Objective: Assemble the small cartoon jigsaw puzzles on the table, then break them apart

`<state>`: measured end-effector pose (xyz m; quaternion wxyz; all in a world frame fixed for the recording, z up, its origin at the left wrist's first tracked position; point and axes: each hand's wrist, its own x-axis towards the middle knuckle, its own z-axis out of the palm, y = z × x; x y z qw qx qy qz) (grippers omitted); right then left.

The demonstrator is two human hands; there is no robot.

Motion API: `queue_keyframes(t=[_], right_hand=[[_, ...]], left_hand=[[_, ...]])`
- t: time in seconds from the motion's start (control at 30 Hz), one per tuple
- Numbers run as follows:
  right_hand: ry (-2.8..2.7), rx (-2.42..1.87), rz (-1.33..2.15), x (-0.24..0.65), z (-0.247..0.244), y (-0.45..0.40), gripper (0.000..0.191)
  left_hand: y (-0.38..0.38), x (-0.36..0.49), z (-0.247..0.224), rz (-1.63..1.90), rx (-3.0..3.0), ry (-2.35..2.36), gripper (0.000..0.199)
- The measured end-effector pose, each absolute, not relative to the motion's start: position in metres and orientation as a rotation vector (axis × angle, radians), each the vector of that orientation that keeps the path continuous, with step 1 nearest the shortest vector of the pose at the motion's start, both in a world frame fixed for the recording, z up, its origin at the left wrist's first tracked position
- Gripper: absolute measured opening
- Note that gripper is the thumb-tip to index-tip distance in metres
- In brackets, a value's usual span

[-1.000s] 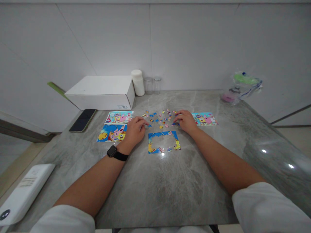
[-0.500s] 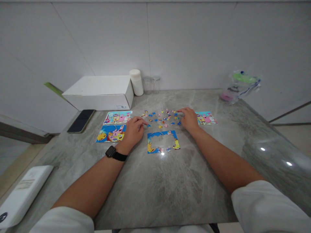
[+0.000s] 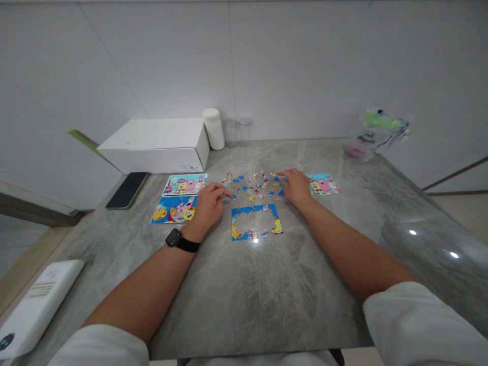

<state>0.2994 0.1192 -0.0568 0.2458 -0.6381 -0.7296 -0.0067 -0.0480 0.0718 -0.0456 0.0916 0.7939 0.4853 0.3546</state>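
My left hand (image 3: 209,204), fingers loosely curled, is resting by a blue piece (image 3: 234,196), and my right hand (image 3: 298,187) is pointing its index finger inward; I cannot tell whether either is pinching anything. Puzzle pieces (image 3: 251,199) are lying scattered between them, beyond the puzzle frame (image 3: 249,209).

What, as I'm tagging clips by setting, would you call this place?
An indoor room, perhaps a plain workroom: a grey table against a pale wall, with a white box on it.

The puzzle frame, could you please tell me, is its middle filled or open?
Open: the grey tabletop shows within the puzzle frame.
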Motion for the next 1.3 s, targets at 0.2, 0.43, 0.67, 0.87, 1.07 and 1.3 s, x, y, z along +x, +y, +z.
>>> queue_keyframes(t=[0.2,0.43,0.67,0.87,1.07,1.3], right_hand=[[-2.057,-1.757,-0.013,0.296,-0.056,0.117,0.054],[-2.068,-1.733,-0.12,0.291,-0.05,0.109,0.044],[-2.198,-1.596,-0.089,0.283,-0.05,0.106,0.056],[-2.209,-1.643,-0.114,0.28,-0.049,0.106,0.047],[-2.141,-1.721,-0.052,0.289,-0.044,0.115,0.056],[-2.434,-1.654,0.039,0.288,-0.025,0.146,0.067]], left_hand=[[0.07,-0.047,-0.043,1.05,2.36,1.429,0.042],[0.068,-0.044,-0.038,1.032,2.346,1.443,0.042],[0.068,-0.044,-0.04,1.03,2.348,1.422,0.04],[0.068,-0.043,-0.039,1.03,2.349,1.391,0.04],[0.067,-0.041,-0.038,1.067,2.344,1.36,0.039],[0.067,-0.039,-0.036,1.117,2.368,1.309,0.034]])
